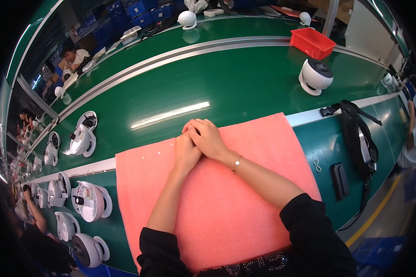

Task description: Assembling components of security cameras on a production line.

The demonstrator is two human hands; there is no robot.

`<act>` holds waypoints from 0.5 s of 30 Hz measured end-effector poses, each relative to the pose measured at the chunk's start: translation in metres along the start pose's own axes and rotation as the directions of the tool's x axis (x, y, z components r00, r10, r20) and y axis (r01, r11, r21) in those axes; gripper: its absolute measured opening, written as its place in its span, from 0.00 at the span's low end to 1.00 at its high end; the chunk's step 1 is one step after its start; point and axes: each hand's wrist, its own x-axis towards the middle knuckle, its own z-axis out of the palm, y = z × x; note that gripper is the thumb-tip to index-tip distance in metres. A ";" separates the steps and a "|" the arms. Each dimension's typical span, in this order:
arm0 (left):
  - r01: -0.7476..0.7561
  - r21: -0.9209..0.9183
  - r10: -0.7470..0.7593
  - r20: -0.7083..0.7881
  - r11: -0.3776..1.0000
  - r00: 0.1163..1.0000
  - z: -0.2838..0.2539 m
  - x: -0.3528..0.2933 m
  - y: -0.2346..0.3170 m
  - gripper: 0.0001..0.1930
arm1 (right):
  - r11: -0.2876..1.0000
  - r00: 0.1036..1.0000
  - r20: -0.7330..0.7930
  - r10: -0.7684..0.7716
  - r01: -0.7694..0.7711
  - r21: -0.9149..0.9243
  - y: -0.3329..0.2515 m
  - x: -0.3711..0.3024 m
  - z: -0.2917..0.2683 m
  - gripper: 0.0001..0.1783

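Head view: hands (pixel 210 140) clasp each other, fingers (pixel 200 122) curled, over pink matting (pixel 231 212), green bench (pixel 249 71) and blue bins (pixel 143 18) beyond.

Hands (pixel 209 138) clasped, forearms (pixel 263 183) angled inward

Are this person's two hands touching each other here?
Touching. The head view shows it: the right hand is folded over the left hand, its fingers wrapped across it.

On my feed the middle is bright, with the right hand (pixel 210 139) looking sharp. A long white glare streaks the green surface (pixel 245 83); the pink mat (pixel 235 212) is evenly lit. The far metal rail (pixel 226 42) bows, the far left looks dim, and the rim falls black.
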 end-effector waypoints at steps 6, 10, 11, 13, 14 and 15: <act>-0.026 -0.006 0.026 0.003 1.000 1.000 -0.014 -0.003 -0.011 0.06 | 1.000 1.000 0.003 0.019 -0.019 -0.001 -0.010 0.001 0.013 0.13; -0.035 -0.012 0.035 0.006 0.999 0.999 -0.017 -0.004 -0.013 0.07 | 1.000 1.000 0.006 0.015 -0.015 -0.001 -0.010 0.002 0.017 0.12; -0.035 -0.013 0.035 0.008 0.999 0.999 -0.017 -0.004 -0.013 0.07 | 1.000 1.000 0.005 0.017 -0.017 -0.002 -0.010 0.002 0.017 0.12; -0.024 0.009 0.023 0.018 1.000 1.000 -0.018 -0.003 -0.012 0.06 | 1.000 1.000 -0.004 0.009 -0.009 -0.003 -0.009 0.002 0.017 0.13; -0.022 0.010 0.022 0.016 1.000 1.000 -0.017 -0.003 -0.012 0.06 | 1.000 1.000 -0.002 0.007 -0.007 -0.002 -0.009 0.002 0.017 0.13; -0.023 0.011 0.023 0.010 1.000 1.000 -0.016 -0.003 -0.012 0.05 | 1.000 1.000 -0.002 0.005 -0.005 -0.001 -0.008 0.002 0.017 0.13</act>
